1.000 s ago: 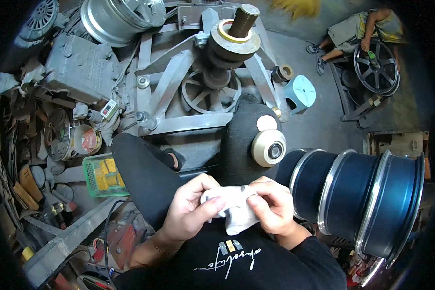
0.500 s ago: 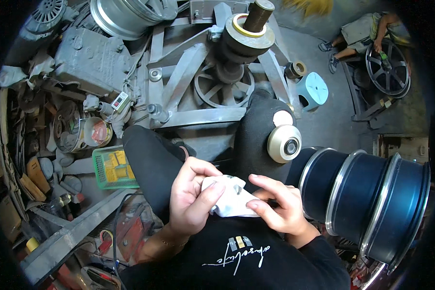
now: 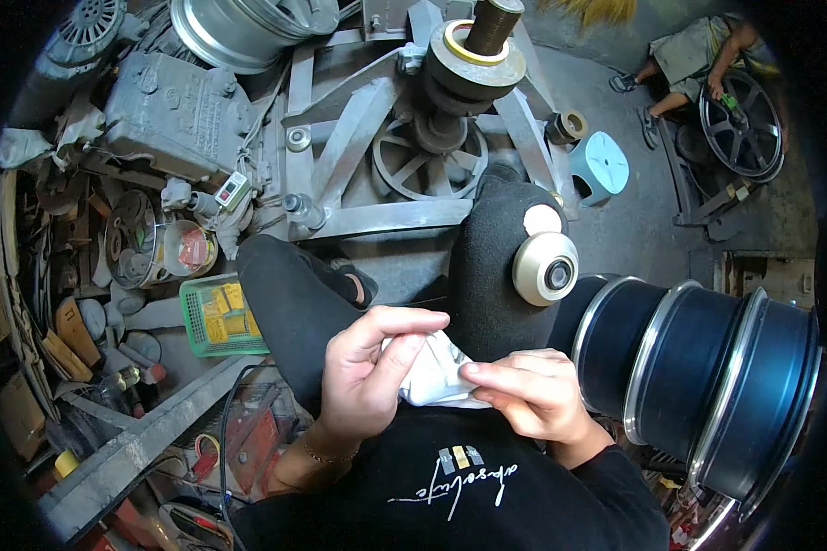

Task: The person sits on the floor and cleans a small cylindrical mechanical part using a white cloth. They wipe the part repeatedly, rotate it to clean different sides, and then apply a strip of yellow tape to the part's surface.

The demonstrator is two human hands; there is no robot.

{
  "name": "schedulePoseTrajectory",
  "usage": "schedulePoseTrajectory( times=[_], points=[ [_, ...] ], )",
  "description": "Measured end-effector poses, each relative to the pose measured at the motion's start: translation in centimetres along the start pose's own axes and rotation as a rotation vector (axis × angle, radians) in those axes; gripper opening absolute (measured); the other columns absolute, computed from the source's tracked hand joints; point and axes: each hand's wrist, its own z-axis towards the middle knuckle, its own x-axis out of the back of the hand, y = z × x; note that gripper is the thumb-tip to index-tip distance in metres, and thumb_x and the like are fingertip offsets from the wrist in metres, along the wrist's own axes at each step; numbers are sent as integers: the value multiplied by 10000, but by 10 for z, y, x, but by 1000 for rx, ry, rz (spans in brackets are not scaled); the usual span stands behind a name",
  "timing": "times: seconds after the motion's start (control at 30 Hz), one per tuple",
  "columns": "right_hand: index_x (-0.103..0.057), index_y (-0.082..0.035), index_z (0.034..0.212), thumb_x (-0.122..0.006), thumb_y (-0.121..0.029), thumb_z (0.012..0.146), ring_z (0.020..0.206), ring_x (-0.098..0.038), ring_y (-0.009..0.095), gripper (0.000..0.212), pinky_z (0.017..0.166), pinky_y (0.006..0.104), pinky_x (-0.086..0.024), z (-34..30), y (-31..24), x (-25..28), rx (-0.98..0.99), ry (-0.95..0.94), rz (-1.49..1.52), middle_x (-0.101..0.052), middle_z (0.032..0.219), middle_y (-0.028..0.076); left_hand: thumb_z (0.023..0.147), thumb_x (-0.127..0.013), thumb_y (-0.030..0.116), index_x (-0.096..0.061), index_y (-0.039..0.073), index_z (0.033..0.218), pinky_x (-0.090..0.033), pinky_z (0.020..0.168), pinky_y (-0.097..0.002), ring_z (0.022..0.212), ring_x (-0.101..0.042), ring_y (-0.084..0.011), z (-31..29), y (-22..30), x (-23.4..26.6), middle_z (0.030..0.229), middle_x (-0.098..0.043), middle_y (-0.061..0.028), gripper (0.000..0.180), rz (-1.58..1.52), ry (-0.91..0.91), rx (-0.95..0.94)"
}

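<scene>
A crumpled white cloth point(image 3: 432, 375) is held in front of my black shirt, between my two hands. It has small grey smudges or marks; whether it wraps something is hidden. My left hand point(image 3: 368, 367) grips its left side between thumb and fingers, the index finger stretched over the top. On the other side, my right hand point(image 3: 528, 390) pinches the right edge with thumb and fingertips. A cream-coloured round wheel cap point(image 3: 531, 269) with a dark ringed centre rests on my right thigh, beside a flat white disc point(image 3: 542, 219).
Several dark blue wheel rims point(image 3: 671, 358) lie in a row at my right. A grey metal frame with a vertical spindle point(image 3: 473, 69) stands ahead. A green basket point(image 3: 193, 317) with yellow pieces is at left. Beyond the light blue stool point(image 3: 605, 165), another person's hand point(image 3: 719, 83) touches a wheel.
My right fingers have closed in on the cloth's right edge. The cloth has changed shape, now peaking higher. The left index finger has stretched out over it.
</scene>
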Motion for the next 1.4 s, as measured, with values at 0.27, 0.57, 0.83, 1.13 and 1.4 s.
schedulePoseTrajectory(
  times=[0.27,0.57,0.83,1.13,1.4],
  points=[
    [-653,13,1238,-721,-12,810,704,-686,255,434,607,335,-523,4,-11,8,-124,-30,-142,-680,801,141,952,-576,-52,-579,-88,1210,-527,879,-284,1010,-659,-158,-3,15,-1,1092,-674,-162,260,-164,26,59],
    [-660,-1,1190,-807,-97,796,607,-539,104,431,552,240,-442,-2,-2,0,-214,111,106,-677,1138,165,789,-748,-85,-648,-28,1070,-542,738,-302,862,-712,-232,-5,14,21,907,-718,-202,304,122,-94,-275],
    [-641,-48,1202,-856,-133,763,884,-619,171,496,753,290,-498,12,16,-29,-122,114,239,-569,1266,141,768,-782,-53,-620,-28,1074,-552,761,-327,863,-704,-249,-23,18,13,920,-711,-196,347,-72,75,-63],
    [-697,-11,916,-787,-66,817,749,-666,216,146,661,307,-516,20,8,-14,-90,86,147,-674,880,113,820,-717,-56,-712,16,1011,-547,637,-293,712,-722,-231,-8,38,15,794,-724,-154,204,689,128,-287],
    [-712,-13,931,-739,-56,828,759,-674,280,115,704,357,-533,23,2,-4,6,81,-36,-700,857,117,770,-782,24,-719,26,943,-521,623,-306,708,-685,-240,-6,51,16,806,-693,-133,184,821,8,-153]
  ],
)
